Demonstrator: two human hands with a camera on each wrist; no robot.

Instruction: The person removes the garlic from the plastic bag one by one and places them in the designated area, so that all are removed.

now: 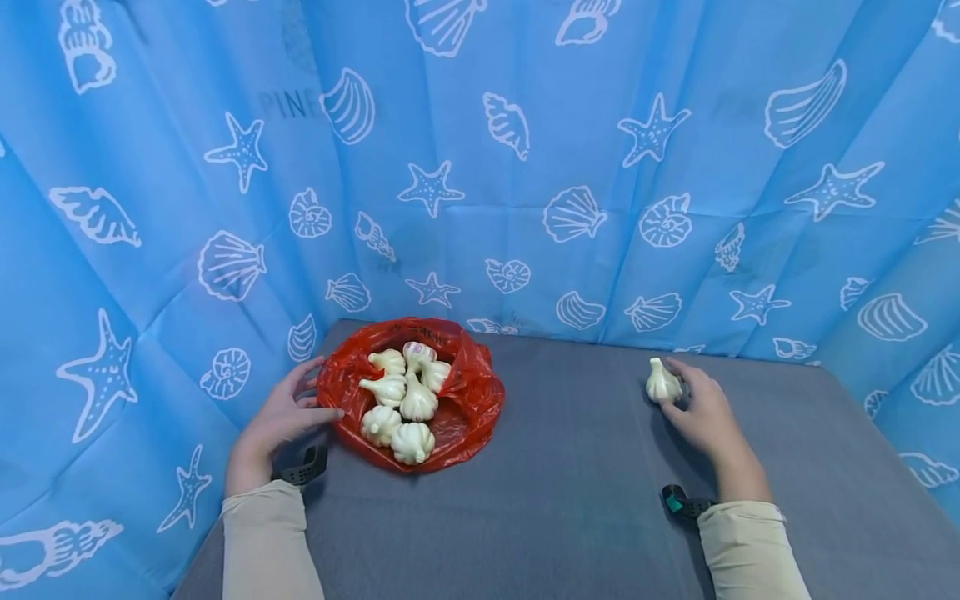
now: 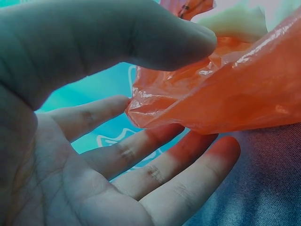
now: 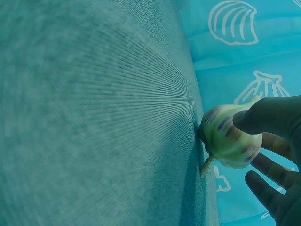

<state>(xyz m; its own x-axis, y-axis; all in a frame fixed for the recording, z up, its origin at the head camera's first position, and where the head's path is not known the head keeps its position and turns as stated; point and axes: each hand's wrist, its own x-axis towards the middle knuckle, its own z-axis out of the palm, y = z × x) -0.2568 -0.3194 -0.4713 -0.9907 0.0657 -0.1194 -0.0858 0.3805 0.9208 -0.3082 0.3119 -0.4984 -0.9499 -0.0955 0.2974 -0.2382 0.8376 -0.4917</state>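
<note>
OK, head view 1st: L hand (image 1: 281, 417) is at the L side of the red bag (image 1: 486, 400), fingers loosely spread, thumb by the rim. Bag sits w/ its mouth open on the grey table (image 1: 555, 475), at least 7 garlic bulbs (image 1: 417, 402) inside. Well apart, over on the R, R hand (image 1: 705, 410) has a lone garlic bulb (image 1: 663, 385) btwn thumb & fingers, tip up. Pale sleeves (image 1: 266, 542) on both arms, dark wrist straps (image 1: 303, 470) too. Blue curtain (image 1: 465, 100) w/ white shells & starfish hangs behind.

L wrist view: hand's well open, fingers nearly straight under the bag's edge, thumb above it, not gripping.

R wrist view: thumb's on the bulb's purple-streaked side, hand partly closed round it, lowest finger off it. Can't tell if the bulb touches the table.
</note>
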